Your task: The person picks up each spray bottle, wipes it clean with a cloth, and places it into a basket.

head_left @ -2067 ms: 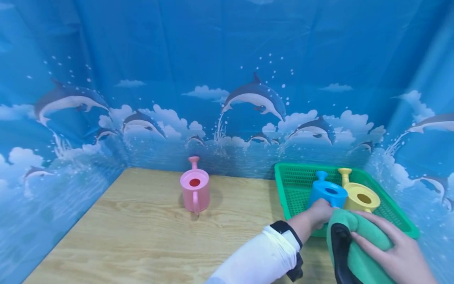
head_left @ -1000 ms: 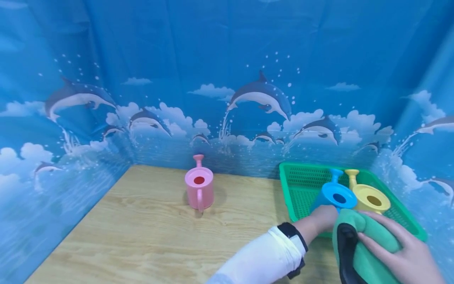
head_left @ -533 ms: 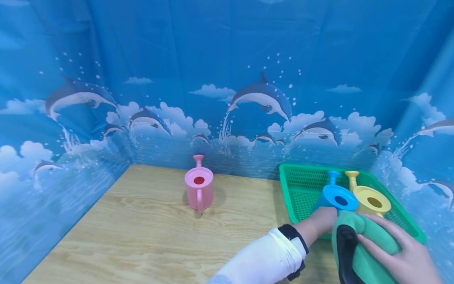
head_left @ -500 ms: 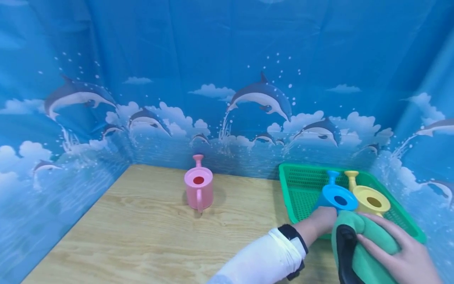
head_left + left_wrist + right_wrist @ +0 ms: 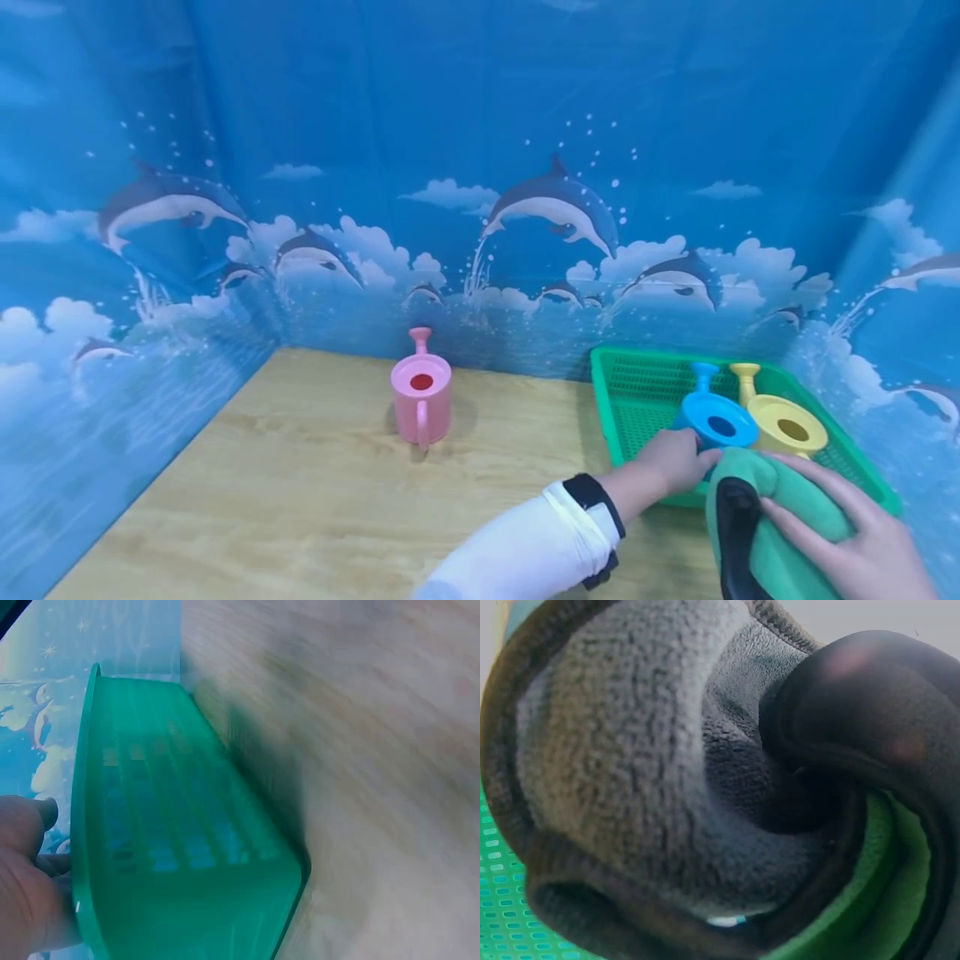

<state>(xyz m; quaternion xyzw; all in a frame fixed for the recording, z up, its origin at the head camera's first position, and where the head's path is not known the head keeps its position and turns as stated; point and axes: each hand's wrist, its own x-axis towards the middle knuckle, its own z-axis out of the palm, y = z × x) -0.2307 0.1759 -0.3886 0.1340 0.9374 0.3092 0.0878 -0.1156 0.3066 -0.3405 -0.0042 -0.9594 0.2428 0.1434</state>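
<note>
My left hand (image 5: 670, 463) reaches over the near rim of the green plastic basket (image 5: 651, 358), right beside the blue watering can (image 5: 697, 406). Its thumb stands out to the right; in the left wrist view a gap shows between thumb and finger, with no can between them. The can's handle is hidden. My right hand (image 5: 847, 533) grips a folded cloth (image 5: 795, 508), green outside with dark edging, in front of the basket; its grey fuzzy side fills the right wrist view. A yellow watering can (image 5: 776, 408) stands in the basket, right of the blue one.
A pink watering can (image 5: 422, 412) stands upright on the wooden table (image 5: 315, 500), left of the basket, its handle toward me. Blue dolphin-print curtains (image 5: 360, 208) enclose the table behind and at both sides.
The left hand has drawn back slightly to the left from the blue can, and its thumb now shows. The cloth and right hand have barely moved; the cans stay in place.
</note>
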